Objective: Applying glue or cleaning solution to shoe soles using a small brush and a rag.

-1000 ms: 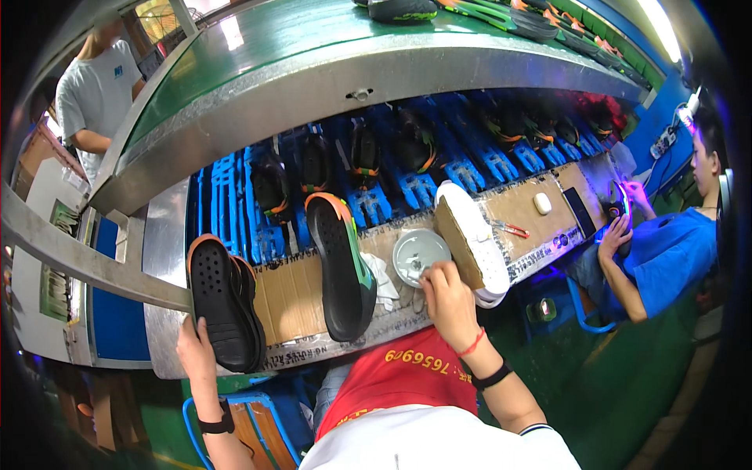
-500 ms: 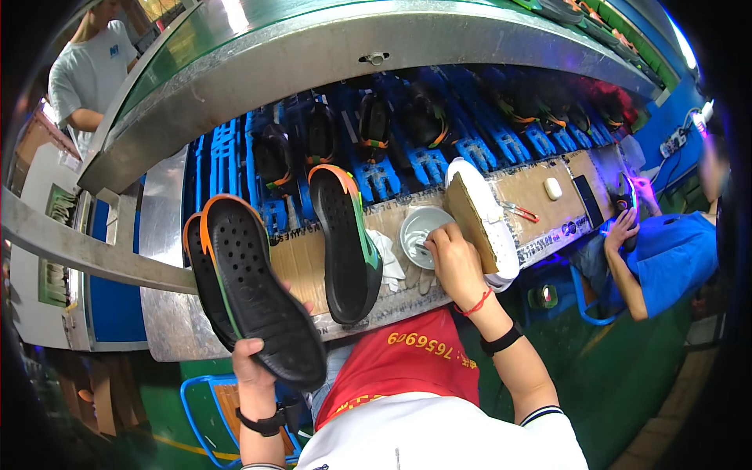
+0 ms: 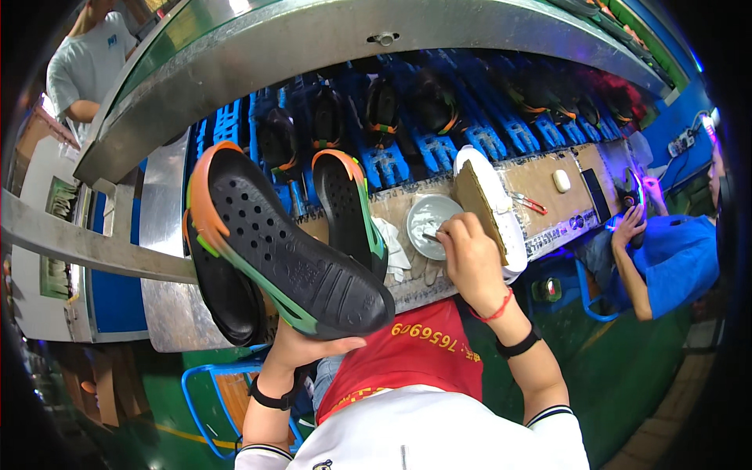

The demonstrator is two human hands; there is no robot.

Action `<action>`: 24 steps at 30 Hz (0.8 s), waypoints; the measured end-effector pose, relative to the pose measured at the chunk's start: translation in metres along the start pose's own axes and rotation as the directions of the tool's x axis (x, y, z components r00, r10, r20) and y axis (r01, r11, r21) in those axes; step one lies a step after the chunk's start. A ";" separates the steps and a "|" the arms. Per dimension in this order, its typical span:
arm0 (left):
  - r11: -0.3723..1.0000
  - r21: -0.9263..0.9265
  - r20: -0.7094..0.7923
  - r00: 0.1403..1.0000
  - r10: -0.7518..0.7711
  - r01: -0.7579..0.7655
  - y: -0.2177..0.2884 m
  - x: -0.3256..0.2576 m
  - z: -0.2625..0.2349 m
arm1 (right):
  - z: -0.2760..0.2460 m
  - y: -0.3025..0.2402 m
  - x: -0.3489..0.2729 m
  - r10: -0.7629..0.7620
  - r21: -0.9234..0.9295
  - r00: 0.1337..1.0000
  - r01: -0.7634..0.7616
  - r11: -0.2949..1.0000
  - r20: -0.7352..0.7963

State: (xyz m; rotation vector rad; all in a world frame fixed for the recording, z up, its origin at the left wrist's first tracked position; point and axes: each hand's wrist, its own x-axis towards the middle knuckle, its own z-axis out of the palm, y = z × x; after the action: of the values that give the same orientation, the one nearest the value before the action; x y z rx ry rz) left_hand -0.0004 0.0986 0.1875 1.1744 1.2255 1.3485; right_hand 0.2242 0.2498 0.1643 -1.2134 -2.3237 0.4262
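Note:
My left hand (image 3: 313, 346) grips a shoe sole (image 3: 286, 247) from below near its broad end. The sole has a black, perforated top and an orange-to-green rim, and it is tilted up. A second sole (image 3: 223, 294) shows behind it to the left; a third sole (image 3: 345, 205) lies on the bench, partly hidden. At the grey bowl (image 3: 413, 239), my right hand (image 3: 474, 249) is closed in a pinch on a thin dark stick (image 3: 430, 236), its tip inside the bowl. Something white and wet-looking lies in the bowl. A crumpled white cloth (image 3: 391, 249) is beside it.
Blue racks (image 3: 384, 168) carrying several dark shoe pieces run behind the cardboard-covered bench (image 3: 540, 184). A white shoe-shaped piece with cardboard (image 3: 513, 235), red-handled tool (image 3: 529, 204) and white lump (image 3: 562, 181) stand right. A metal beam (image 3: 329, 59) crosses above. Co-workers (image 3: 674, 254) sit right and stand left.
My left hand has turned and raised the sole, shifting it right so its coloured side shows and it covers more of the third sole. My right hand has moved slightly, still at the bowl.

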 end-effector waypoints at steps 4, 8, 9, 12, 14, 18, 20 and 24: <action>0.938 0.304 0.022 0.986 0.166 -0.164 0.004 0.002 0.003 | -0.031 -0.023 0.002 -0.199 0.379 0.977 0.213 0.900 -0.079; 0.880 0.431 0.031 0.978 0.206 -0.198 0.014 0.005 0.009 | -0.029 -0.035 -0.003 -0.414 0.441 0.910 0.370 0.817 0.002; 0.858 0.468 0.045 0.975 0.217 -0.212 0.016 0.005 0.009 | -0.027 -0.036 -0.003 -0.425 0.406 0.905 0.389 0.827 -0.001; 0.817 0.529 0.070 0.971 0.228 -0.230 0.016 0.003 0.007 | -0.029 -0.038 -0.001 -0.456 0.361 0.890 0.420 0.833 0.018; 0.799 0.553 0.081 0.970 0.229 -0.235 0.014 0.000 0.006 | -0.031 -0.038 0.000 -0.472 0.406 0.878 0.404 0.820 0.079; 0.796 0.559 0.122 0.972 0.198 -0.233 0.015 0.000 0.005 | -0.030 -0.036 -0.004 -0.438 0.478 0.894 0.343 0.809 0.098; 0.788 0.561 0.145 0.967 0.208 -0.254 0.015 0.003 0.007 | -0.032 -0.038 -0.004 -0.381 0.530 0.915 0.259 0.807 0.135; 0.781 0.572 0.102 0.967 0.235 -0.250 0.012 0.004 0.004 | -0.033 -0.035 -0.004 -0.384 0.565 0.908 0.230 0.793 0.169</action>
State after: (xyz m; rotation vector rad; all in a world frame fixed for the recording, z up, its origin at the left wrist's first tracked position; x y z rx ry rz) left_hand 0.0027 0.1024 0.1997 1.8305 1.5717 1.1557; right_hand 0.2205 0.2283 0.2071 -0.5103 -2.3292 1.0953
